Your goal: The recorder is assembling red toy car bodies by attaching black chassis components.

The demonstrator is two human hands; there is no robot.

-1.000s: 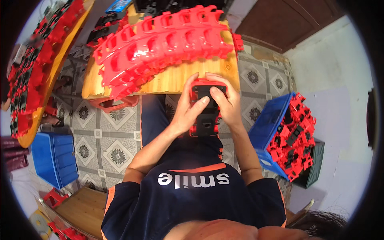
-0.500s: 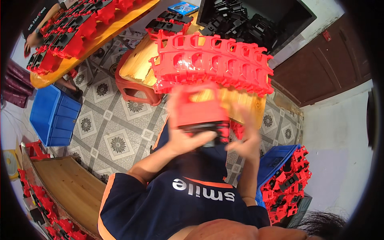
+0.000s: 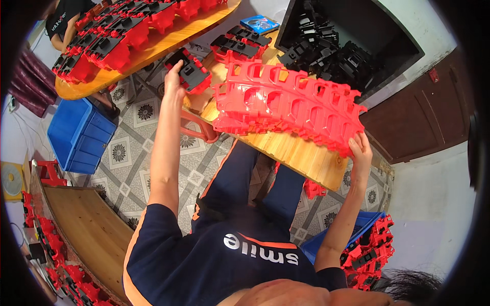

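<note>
Red-and-black part [image 3: 193, 75], hands [image 3: 174, 84] wide apart, left arm [image 3: 165, 158] stretched forward

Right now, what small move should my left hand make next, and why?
Probably set the red-and-black piece down by the similar pieces: the left hand holds it near them, while the right hand is at the right end of the red shells.

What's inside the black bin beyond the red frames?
Jumbled black parts lie in the black bin; whatever is beneath them or hidden behind the red frames can't be seen.
</note>
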